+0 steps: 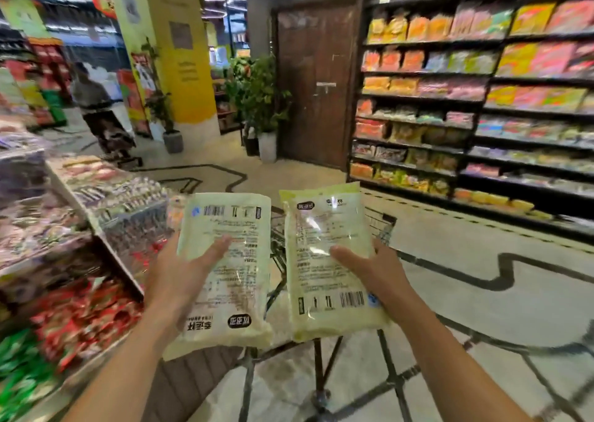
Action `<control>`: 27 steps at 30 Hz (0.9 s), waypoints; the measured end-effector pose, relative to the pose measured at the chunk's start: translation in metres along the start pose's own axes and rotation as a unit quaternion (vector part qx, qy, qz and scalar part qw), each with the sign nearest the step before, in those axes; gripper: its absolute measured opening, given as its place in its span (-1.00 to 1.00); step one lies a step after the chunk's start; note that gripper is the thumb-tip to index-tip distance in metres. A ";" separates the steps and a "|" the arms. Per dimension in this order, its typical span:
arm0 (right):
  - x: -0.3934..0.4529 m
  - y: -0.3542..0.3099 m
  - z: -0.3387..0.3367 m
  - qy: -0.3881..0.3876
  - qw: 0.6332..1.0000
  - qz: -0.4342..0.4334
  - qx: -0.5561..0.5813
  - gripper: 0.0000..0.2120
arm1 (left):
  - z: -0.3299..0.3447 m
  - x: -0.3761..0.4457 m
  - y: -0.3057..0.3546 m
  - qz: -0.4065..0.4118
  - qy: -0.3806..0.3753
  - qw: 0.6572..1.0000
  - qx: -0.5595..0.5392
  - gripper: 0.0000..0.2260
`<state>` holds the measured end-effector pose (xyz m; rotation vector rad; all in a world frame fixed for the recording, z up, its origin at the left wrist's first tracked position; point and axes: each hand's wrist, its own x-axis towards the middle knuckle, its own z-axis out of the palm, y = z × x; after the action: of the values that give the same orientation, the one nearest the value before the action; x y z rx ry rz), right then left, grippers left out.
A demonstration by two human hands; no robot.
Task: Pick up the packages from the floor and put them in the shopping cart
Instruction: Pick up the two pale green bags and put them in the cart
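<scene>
wire shopping cart (379, 225) at frame centre, contents hidden behind two pale green packages, left hand (180, 280) grip holding left package (225, 273), right hand (376, 273) grip holding right package (324, 260), both raised above cart

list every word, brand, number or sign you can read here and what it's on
"幸运杯", upside down: left package, held by the left hand.
"优选园" in a dark badge, upside down: same package.
"优选园" badge, barely legible: top of the right package, held by the right hand.
Barcodes, fine print on both packages: too small to read.
Yellow pillar posters, shelf goods: blurred, unreadable.
</scene>
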<state>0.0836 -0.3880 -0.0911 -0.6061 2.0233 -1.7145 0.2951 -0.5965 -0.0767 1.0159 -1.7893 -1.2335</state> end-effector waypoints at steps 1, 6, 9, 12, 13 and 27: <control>0.013 0.004 -0.014 0.023 1.000 0.004 0.005 -0.60 | 0.022 0.014 0.002 0.002 -0.020 1.000 -0.013 -0.63; 0.098 0.009 -0.077 0.096 0.995 0.008 0.013 -0.68 | 0.125 0.095 0.003 -0.005 -0.084 0.995 -0.052 -0.49; 0.154 0.008 -0.106 0.129 0.991 0.019 0.015 -0.68 | 0.181 0.146 0.004 -0.019 -0.095 0.994 -0.057 -0.52; 0.207 0.009 -0.134 0.151 0.988 0.016 0.006 -0.72 | 0.234 0.186 0.011 -0.024 -0.104 0.993 -0.043 -0.60; 0.222 0.010 -0.143 0.156 0.988 0.015 0.003 -0.72 | 0.250 0.198 0.012 -0.028 -0.111 0.993 -0.036 -0.61; 0.431 0.071 -0.252 0.121 0.988 0.060 0.078 -0.66 | 0.457 0.301 0.006 -0.068 -0.092 0.993 -0.016 -0.61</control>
<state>-0.4176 -0.4220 -0.1379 -0.2289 2.0116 -1.9279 -0.2374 -0.6918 -0.1595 1.0497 -1.8577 -1.4778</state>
